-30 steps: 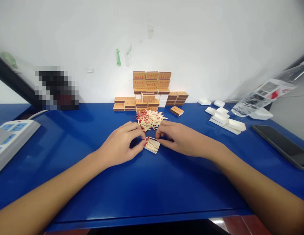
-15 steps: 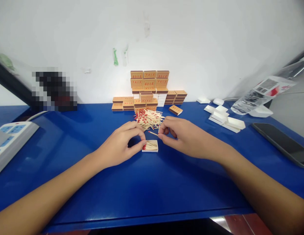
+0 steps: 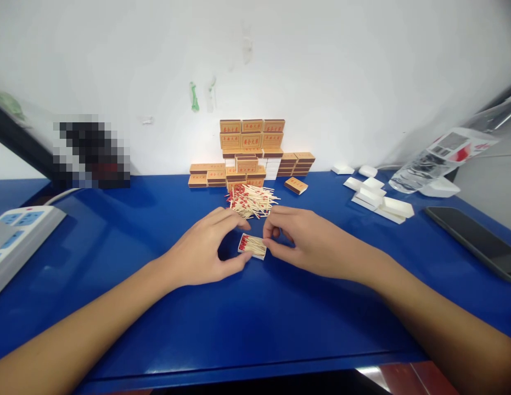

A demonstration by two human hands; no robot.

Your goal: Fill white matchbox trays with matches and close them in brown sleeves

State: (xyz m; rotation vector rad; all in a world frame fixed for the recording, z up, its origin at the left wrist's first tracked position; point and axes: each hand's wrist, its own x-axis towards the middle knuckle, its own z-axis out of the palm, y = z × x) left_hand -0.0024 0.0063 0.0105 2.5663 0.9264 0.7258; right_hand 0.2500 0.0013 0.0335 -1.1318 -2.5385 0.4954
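Observation:
A small white matchbox tray (image 3: 252, 255) lies on the blue table, filled with red-headed matches (image 3: 251, 245), heads to the left. My left hand (image 3: 214, 247) is curved around the tray's left side, thumb and forefinger apart, the thumb tip at its near edge. At the tray's right end, my right hand (image 3: 298, 236) pinches the tail of a match; most of that match blends in with the others. A loose heap of matches (image 3: 252, 201) lies just beyond both hands, partly behind the fingers.
Stacked matchboxes (image 3: 251, 140) stand against the wall, with one matchbox (image 3: 296, 185) lying apart. White empty trays (image 3: 378, 200), a plastic bottle (image 3: 440, 156) and a phone (image 3: 471, 238) are on the right. A power strip (image 3: 28, 236) sits at the left.
My right hand has brought its match down to the tray's right end. My left forefinger and thumb have spread apart, and the tray has turned slightly.

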